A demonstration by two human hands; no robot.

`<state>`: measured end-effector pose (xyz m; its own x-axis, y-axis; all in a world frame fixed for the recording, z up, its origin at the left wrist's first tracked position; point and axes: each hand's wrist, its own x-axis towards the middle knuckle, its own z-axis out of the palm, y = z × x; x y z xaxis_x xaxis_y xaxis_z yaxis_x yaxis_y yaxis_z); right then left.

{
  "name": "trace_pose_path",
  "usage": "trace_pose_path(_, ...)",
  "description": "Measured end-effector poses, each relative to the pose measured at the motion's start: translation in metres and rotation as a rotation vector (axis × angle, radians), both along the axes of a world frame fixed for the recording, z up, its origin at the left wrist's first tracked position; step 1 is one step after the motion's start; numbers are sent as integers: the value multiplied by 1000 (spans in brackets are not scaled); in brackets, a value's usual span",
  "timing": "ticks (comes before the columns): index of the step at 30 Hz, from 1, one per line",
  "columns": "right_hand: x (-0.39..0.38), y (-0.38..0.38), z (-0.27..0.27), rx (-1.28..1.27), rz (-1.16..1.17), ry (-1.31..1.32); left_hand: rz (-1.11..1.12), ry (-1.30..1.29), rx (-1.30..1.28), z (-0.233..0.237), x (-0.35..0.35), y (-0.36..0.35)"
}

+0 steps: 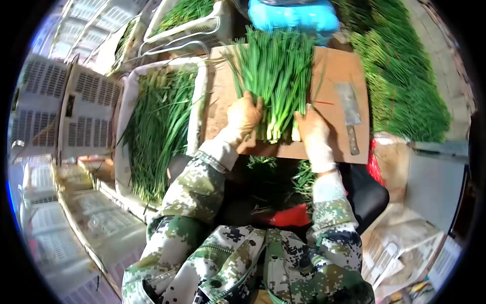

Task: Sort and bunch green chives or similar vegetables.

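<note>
While the person sits in camouflage sleeves [190,185], a green bunch [276,81] of long-leaved stalks lies on the brown board [336,68] before them. Its long axis runs almost straight out from their chest: pale stem ends face the body, near the board's close edge, and leaf tips point away, fanning out past the far edge. From where I stand, the left hand [243,114] sits against the bunch's left side, fingers curled in, though I can't tell whether they grip. The right hand [313,125] is lower on the other side, bent fingers at the outermost stems; whether they pinch one, I can't make out. To its right a knife [348,104] lies roughly parallel, handle toward the person. Left of the board, a white crate [199,109] holds loose greens [162,119].
</note>
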<state>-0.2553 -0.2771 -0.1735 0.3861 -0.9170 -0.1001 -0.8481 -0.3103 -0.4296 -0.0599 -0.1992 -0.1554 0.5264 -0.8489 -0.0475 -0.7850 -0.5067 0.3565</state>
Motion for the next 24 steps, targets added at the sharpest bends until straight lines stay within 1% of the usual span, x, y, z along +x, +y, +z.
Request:
trace_pose_path(1, -4, 1, 1, -57, -15, -26, 26, -34, -10, 0, 2, 4)
trace_pose_path(2, -5, -1, 2, -22, -11, -5, 17, -72, -85, -7, 6, 11)
trace_pose_path(3, -6, -4, 7, 13, -11, 20, 46, -50, -181, -16, 10, 15)
trace_pose_path(4, -5, -6, 9, -37, 19, 26, 63, -35, -180, -18, 14, 19)
trace_pose_path(5, -4, -11, 11, 134, 4, 134, 79, -16, -180, -19, 18, 21)
trace_pose_path(6, -3, -12, 12, 131, 16, 147, 92, -15, -178, -24, 21, 23)
trace_pose_path(8, -2, -15, 12, 150, 17, 180, 97, 13, -298, -33, 28, 27)
trace_pose_path(9, -2, -15, 17, 174, 8, 205, 106, 20, -290, -34, 31, 31)
trace_pose_path(11, -5, -13, 20, 182, -12, 175, 173, 43, -320, -36, 34, 31)
trace_pose_path(12, -8, -15, 15, 161, -12, 144, 160, 114, -341, -35, 36, 34)
trace_pose_path(13, -11, -18, 10, 137, -12, 110, 164, 112, -356, -38, 39, 35)
trace_pose_path(14, -15, -19, 0, 66, 19, 70, 153, 180, -307, -42, 43, 37)
trace_pose_path(15, -14, -16, 3, 54, 21, 73, 143, 252, -253, -39, 42, 38)
trace_pose_path(16, -14, -15, 5, 60, 32, 62, 198, 299, -141, -37, 40, 36)
trace_pose_path(17, -14, -15, 7, 66, 41, 54, 196, 306, -151, -35, 36, 34)
trace_pose_path(18, -9, -11, 15, 77, 14, 138, 212, 311, -147, -34, 34, 34)
trace_pose_path(19, -9, -12, 17, 66, 12, 144, 230, 314, -142, -34, 32, 34)
trace_pose_path(21, -7, -11, 15, 99, 22, 62, 233, 316, -144, -33, 30, 32)
trace_pose_path(22, -7, -12, 14, 32, 64, 48, 232, 317, -139, -31, 30, 33)
trace_pose_path(24, -3, -17, 12, 77, -19, 33, 227, 329, -108, -24, 27, 29)
